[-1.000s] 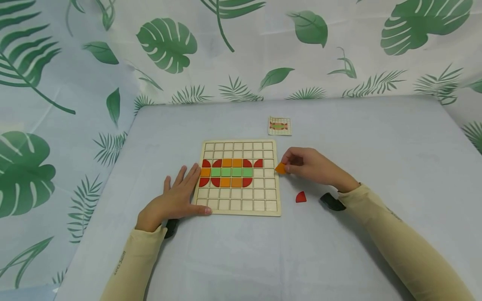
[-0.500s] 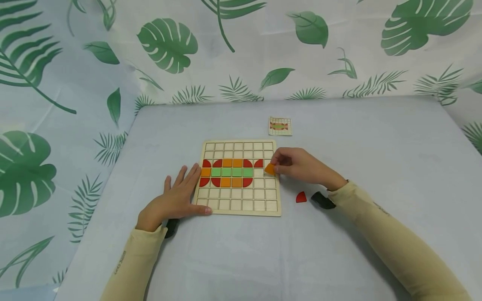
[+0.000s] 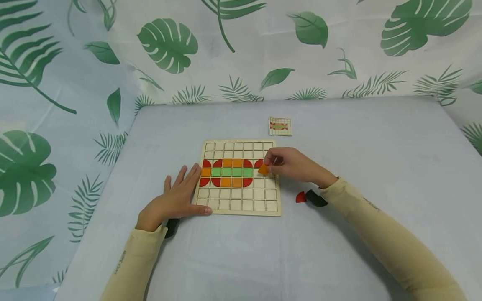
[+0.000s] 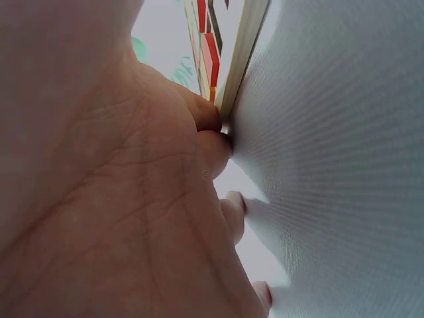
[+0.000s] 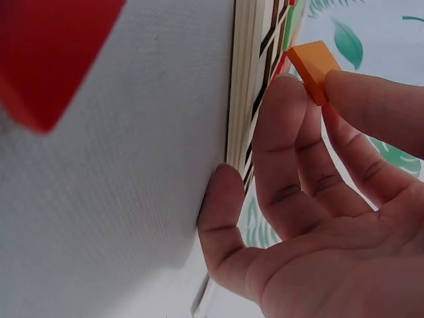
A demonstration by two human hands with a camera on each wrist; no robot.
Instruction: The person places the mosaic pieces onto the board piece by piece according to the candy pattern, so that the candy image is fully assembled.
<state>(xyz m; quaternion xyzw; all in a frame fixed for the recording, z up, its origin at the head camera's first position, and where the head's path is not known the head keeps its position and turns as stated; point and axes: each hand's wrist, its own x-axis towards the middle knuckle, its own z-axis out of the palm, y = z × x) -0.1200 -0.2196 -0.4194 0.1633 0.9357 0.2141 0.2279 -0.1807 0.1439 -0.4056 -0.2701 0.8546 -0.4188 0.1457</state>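
A wooden grid board (image 3: 241,205) lies flat on the table, with red quarter-round, orange square and green square tiles set in three of its rows. Spread along the board's left edge, my left hand (image 3: 175,200) touches the side with its fingers while the thumb rests on the near left corner. My right hand (image 3: 291,165) pinches an orange tile (image 5: 313,66) between thumb and fingers, tilted above the right part of the board, in the row of green tiles. One loose red quarter-round tile (image 3: 301,197) lies on the table right of the board, below the right wrist.
Behind the board lies a small pattern card (image 3: 280,126) showing a red, orange and green design on a grid. A black wrist device (image 3: 316,198) under the right sleeve hangs close beside the loose red tile. Leaf-printed cloth (image 3: 241,50) rises behind the table.
My right hand has carried the orange tile leftward from beside the board's right edge to over its grid. My left hand has stayed where it was.
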